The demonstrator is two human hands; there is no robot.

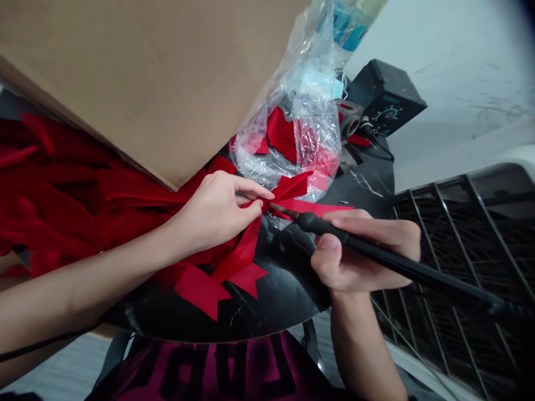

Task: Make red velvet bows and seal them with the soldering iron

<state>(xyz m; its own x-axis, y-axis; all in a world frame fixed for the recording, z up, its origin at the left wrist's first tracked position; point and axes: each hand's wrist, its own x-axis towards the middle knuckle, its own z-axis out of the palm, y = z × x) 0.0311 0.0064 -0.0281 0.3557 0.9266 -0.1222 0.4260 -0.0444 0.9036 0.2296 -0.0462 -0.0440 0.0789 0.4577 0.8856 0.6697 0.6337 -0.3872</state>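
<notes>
Between the thumb and fingers of my left hand [221, 209] a red ribbon bow [288, 189] is pinched at its gathered middle. Its notched tails [203, 292] hang down over the table's near edge. My right hand [363, 248] is closed around the black handle of a soldering iron [321, 223], like a pen. The iron's metal tip lies at the middle of the bow, close to my left fingertips. Whether the tip touches the cloth I cannot tell. More red ribbon [75, 195] is heaped to the left of my left hand.
A large cardboard box [146, 72] rises over the black round table [292, 278]. A clear plastic bag [309, 100] with red pieces lies behind the bow. At the back right stand a black dial unit [387, 100] and an iron holder [350, 120]. A metal rack [463, 234] is at right.
</notes>
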